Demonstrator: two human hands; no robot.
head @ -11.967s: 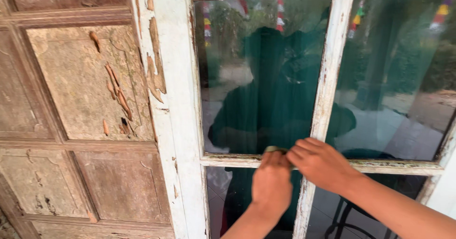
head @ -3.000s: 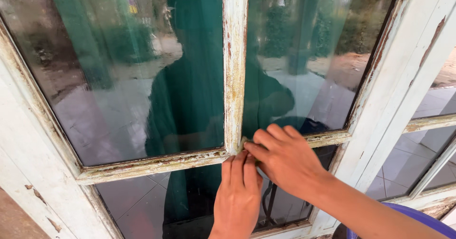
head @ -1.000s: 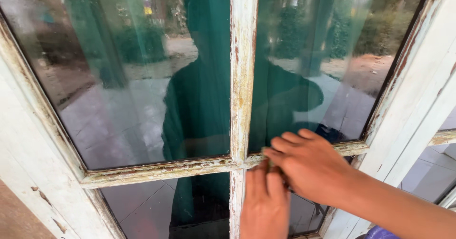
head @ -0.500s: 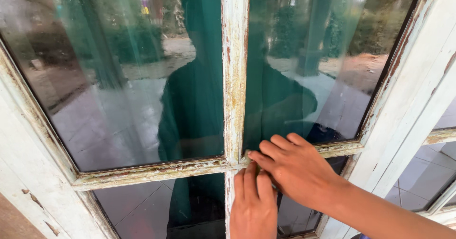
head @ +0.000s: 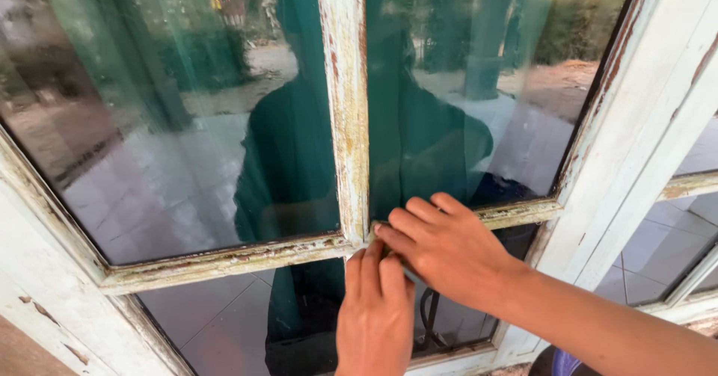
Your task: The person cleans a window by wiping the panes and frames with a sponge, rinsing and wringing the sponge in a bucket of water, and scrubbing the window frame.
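Note:
An old white window frame with peeling paint fills the view. My right hand (head: 449, 249) lies flat on the horizontal glazing bar (head: 224, 260), just right of where it meets the vertical bar (head: 344, 107). Its fingertips press a small pale piece (head: 372, 231), mostly hidden, against the wood. From below, my left hand (head: 374, 309) reaches up with its fingers together, and their tips touch the same piece at the joint. The glass pane (head: 187, 122) above reflects a dark green figure and a paved yard.
A thick white frame post (head: 636, 144) slants up at the right, with another glazed sash (head: 695, 234) beyond it. A purple rounded object (head: 565, 361) shows at the bottom right edge. Flaking paint and bare wood run along the left frame (head: 45, 286).
Over the last second both hands slid left along the horizontal bar to the joint with the vertical bar. Twelve seconds ago they were at a spot further left on the same bar.

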